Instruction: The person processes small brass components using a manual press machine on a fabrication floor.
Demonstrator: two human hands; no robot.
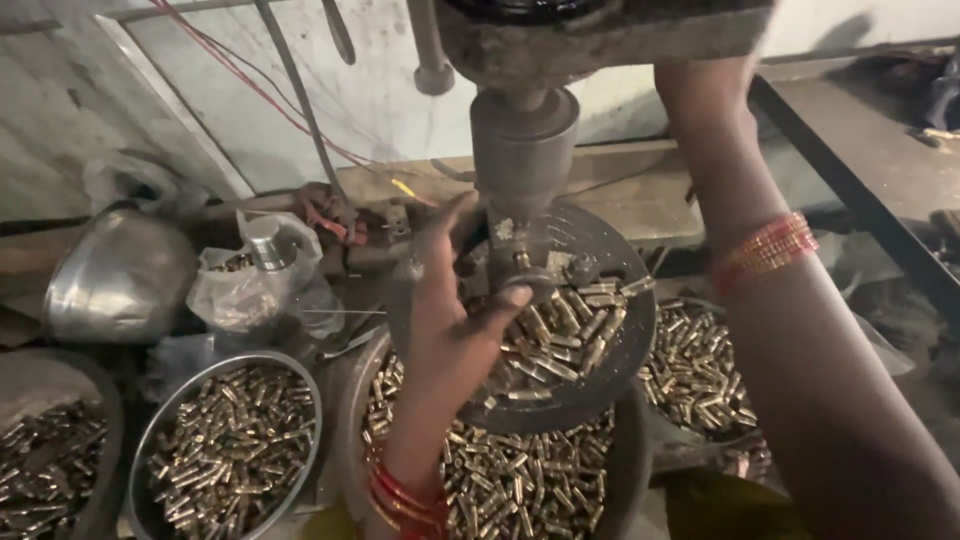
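Observation:
My left hand (455, 310) reaches up under the grey cylindrical head (522, 150) of a press machine, its thumb and fingers at a small brass part on the fixture (545, 275). Whether it pinches the part I cannot tell. A round dark metal tray (612, 355) below the head holds several small brass cylinders (560, 335). My right arm, with a red and gold bangle (768, 247), rises to the machine's top, where my right hand (705, 85) is mostly hidden behind the machine body.
A steel bowl (145, 440) full of brass pieces stands at the lower left, another dark bowl (20, 380) beside it. More pieces fill a basin (632, 470) under the tray and a pile (695, 375) at the right. A plastic bag (240, 290) and upturned steel bowl (115, 275) lie behind.

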